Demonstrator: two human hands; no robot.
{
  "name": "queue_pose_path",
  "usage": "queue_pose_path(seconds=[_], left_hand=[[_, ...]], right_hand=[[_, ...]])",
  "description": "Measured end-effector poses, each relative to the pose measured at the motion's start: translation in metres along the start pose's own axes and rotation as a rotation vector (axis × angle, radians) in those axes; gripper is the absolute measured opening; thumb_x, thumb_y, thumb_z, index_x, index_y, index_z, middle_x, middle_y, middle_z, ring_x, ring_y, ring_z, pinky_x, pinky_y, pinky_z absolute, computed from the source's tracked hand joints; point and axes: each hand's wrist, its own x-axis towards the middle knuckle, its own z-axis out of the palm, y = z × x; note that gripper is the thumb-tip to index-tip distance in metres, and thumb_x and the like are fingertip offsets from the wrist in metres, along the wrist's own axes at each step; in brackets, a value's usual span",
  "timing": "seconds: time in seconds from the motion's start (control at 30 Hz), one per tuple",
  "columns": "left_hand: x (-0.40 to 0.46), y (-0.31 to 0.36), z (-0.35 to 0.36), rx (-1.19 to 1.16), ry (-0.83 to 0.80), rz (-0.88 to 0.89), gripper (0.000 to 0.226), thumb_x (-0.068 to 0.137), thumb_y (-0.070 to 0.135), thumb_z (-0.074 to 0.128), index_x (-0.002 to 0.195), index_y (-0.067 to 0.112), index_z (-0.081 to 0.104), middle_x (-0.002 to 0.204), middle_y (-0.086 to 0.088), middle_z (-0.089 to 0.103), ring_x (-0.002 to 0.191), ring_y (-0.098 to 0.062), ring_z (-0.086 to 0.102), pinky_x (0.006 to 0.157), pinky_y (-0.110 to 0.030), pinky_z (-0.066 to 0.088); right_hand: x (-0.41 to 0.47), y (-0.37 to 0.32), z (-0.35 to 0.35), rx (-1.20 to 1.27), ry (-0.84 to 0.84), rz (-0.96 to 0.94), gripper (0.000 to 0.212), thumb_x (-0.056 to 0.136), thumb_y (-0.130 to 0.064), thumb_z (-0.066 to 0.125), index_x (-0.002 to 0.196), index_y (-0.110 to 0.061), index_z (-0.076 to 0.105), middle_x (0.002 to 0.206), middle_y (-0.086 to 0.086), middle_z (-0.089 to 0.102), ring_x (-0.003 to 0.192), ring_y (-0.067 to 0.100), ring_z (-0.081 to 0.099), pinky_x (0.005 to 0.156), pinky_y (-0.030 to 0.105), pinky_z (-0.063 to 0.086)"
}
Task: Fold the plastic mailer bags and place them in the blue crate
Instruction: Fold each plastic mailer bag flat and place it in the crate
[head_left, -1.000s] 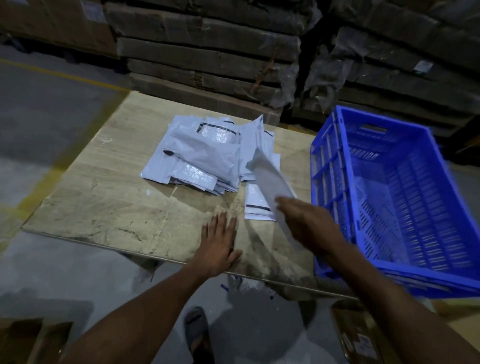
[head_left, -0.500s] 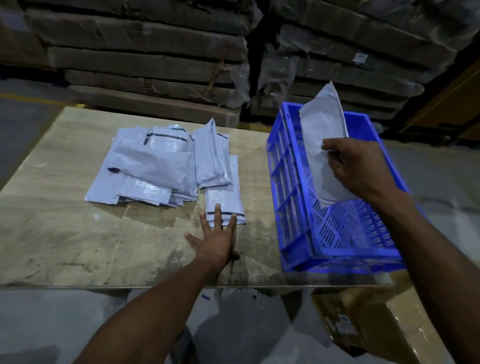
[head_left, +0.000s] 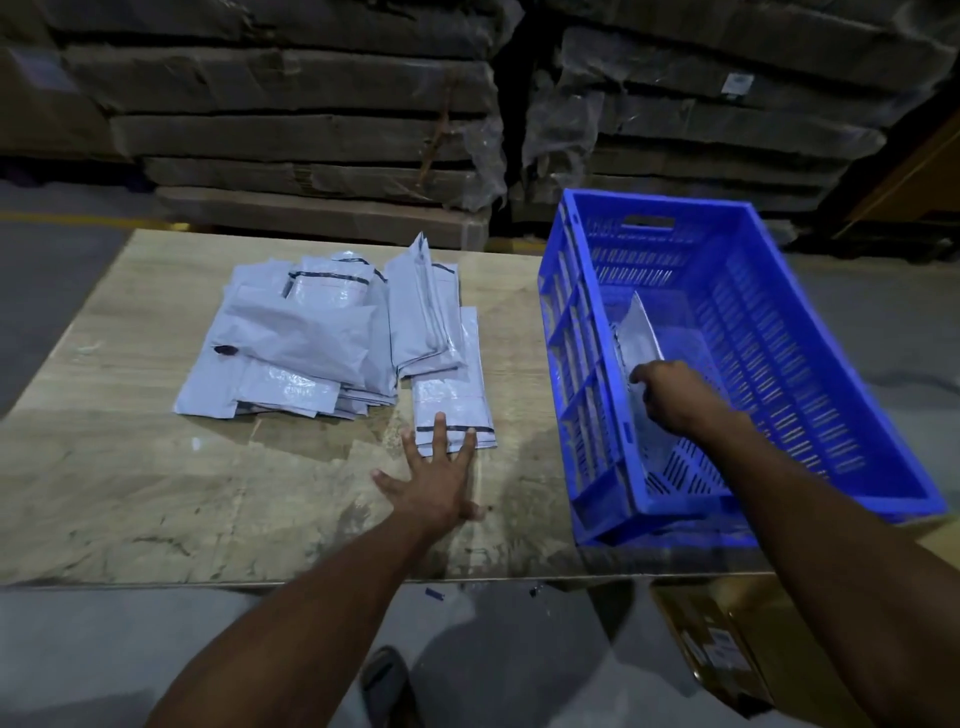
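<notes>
A heap of grey plastic mailer bags (head_left: 306, 343) lies on the wooden table (head_left: 156, 493). A narrow folded mailer (head_left: 452, 400) lies to the right of the heap, and my left hand (head_left: 434, 478) rests flat with spread fingers on its near end. The blue crate (head_left: 769, 332) stands at the table's right end. My right hand (head_left: 675, 395) reaches inside the crate and grips a folded grey mailer (head_left: 636, 338) that leans against the crate's left wall.
Stacks of wrapped flat cardboard (head_left: 311, 130) rise behind the table. A cardboard box (head_left: 727, 649) sits on the floor under the table's right corner. A sandal (head_left: 387, 686) shows on the grey floor below the front edge.
My right hand has lowered the folded mailer from above the crate's rim down inside it. My left hand has slid forward onto the narrow mailer.
</notes>
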Motion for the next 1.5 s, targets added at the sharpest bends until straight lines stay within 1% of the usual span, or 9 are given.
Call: queue_pose_path(seconds=[0.4, 0.6, 0.7, 0.8, 0.9, 1.0, 1.1, 1.27, 1.5], left_hand=[[0.003, 0.004, -0.001, 0.004, 0.005, -0.023, 0.119, 0.086, 0.052, 0.078, 0.157, 0.050, -0.018, 0.158, 0.007, -0.048, 0.149, -0.045, -0.034, 0.103, -0.090, 0.007], [-0.001, 0.002, -0.001, 0.024, 0.062, -0.006, 0.121, 0.084, 0.056, 0.077, 0.159, 0.047, -0.018, 0.160, 0.005, -0.045, 0.152, -0.046, -0.027, 0.104, -0.088, 0.013], [-0.007, -0.004, 0.006, 0.121, 0.192, 0.013, 0.124, 0.082, 0.068, 0.070, 0.161, 0.037, -0.019, 0.162, -0.004, -0.043, 0.156, -0.044, -0.014, 0.105, -0.081, 0.027], [-0.015, -0.022, 0.020, 0.287, 0.392, 0.028, 0.110, 0.086, 0.079, 0.053, 0.164, 0.026, -0.004, 0.170, -0.013, -0.024, 0.148, -0.040, 0.023, 0.098, -0.062, 0.043], [-0.020, -0.061, 0.029, 0.292, 0.559, 0.070, 0.080, 0.097, 0.068, 0.044, 0.156, 0.016, 0.034, 0.167, -0.020, 0.018, 0.125, -0.038, 0.048, 0.089, -0.052, 0.048], [-0.019, -0.107, 0.035, 0.289, 0.646, 0.101, 0.071, 0.096, 0.061, 0.037, 0.143, 0.009, 0.051, 0.157, -0.021, 0.036, 0.124, -0.042, 0.049, 0.091, -0.054, 0.045], [-0.019, -0.134, 0.042, 0.250, 0.641, 0.109, 0.073, 0.097, 0.061, 0.032, 0.149, 0.011, 0.047, 0.164, -0.022, 0.029, 0.147, -0.044, 0.032, 0.110, -0.061, 0.032], [-0.017, -0.142, 0.052, 0.212, 0.576, 0.079, 0.077, 0.099, 0.063, 0.026, 0.163, 0.019, 0.027, 0.173, -0.013, 0.008, 0.159, -0.036, 0.005, 0.124, -0.060, 0.012], [-0.017, -0.142, 0.053, 0.203, 0.605, 0.103, 0.076, 0.100, 0.061, 0.027, 0.163, 0.018, 0.026, 0.172, -0.014, 0.011, 0.159, -0.036, 0.004, 0.125, -0.058, 0.007]], right_hand=[[-0.017, -0.004, 0.002, 0.230, 0.187, -0.285, 0.025, 0.101, -0.023, 0.061, 0.122, -0.013, 0.069, 0.110, 0.009, 0.075, 0.087, 0.032, 0.070, 0.072, 0.045, 0.056], [-0.027, -0.026, -0.020, 0.184, 0.677, -0.202, 0.026, 0.094, -0.021, 0.059, 0.109, -0.003, 0.070, 0.102, 0.018, 0.073, 0.078, 0.041, 0.070, 0.063, 0.048, 0.057], [-0.027, -0.058, -0.048, 0.213, 0.806, -0.277, 0.021, 0.096, -0.017, 0.060, 0.108, -0.003, 0.069, 0.101, 0.017, 0.072, 0.082, 0.040, 0.069, 0.062, 0.047, 0.056], [-0.021, -0.101, -0.070, 0.206, 0.887, -0.377, 0.015, 0.095, -0.014, 0.062, 0.103, -0.003, 0.069, 0.096, 0.014, 0.072, 0.078, 0.037, 0.068, 0.061, 0.042, 0.055], [-0.009, -0.145, -0.074, 0.240, 0.854, -0.460, 0.013, 0.092, -0.012, 0.063, 0.099, -0.003, 0.070, 0.093, 0.014, 0.072, 0.078, 0.035, 0.068, 0.062, 0.041, 0.055], [0.003, -0.186, -0.049, 0.246, 0.606, -0.448, 0.016, 0.095, -0.016, 0.057, 0.099, -0.005, 0.068, 0.095, 0.015, 0.070, 0.082, 0.037, 0.065, 0.068, 0.045, 0.054], [0.011, -0.213, 0.008, 0.188, 0.366, -0.414, 0.017, 0.095, -0.020, 0.052, 0.094, -0.008, 0.064, 0.094, 0.015, 0.065, 0.083, 0.040, 0.061, 0.068, 0.046, 0.052], [0.022, -0.219, 0.090, 0.013, 0.285, -0.531, 0.015, 0.072, -0.001, 0.070, 0.081, -0.006, 0.060, 0.101, 0.018, 0.063, 0.094, 0.041, 0.061, 0.069, 0.047, 0.052], [0.032, -0.207, 0.104, -0.106, 0.268, -0.512, 0.025, 0.064, -0.005, 0.084, 0.084, -0.010, 0.070, 0.117, 0.013, 0.068, 0.115, 0.039, 0.061, 0.082, 0.050, 0.053]])
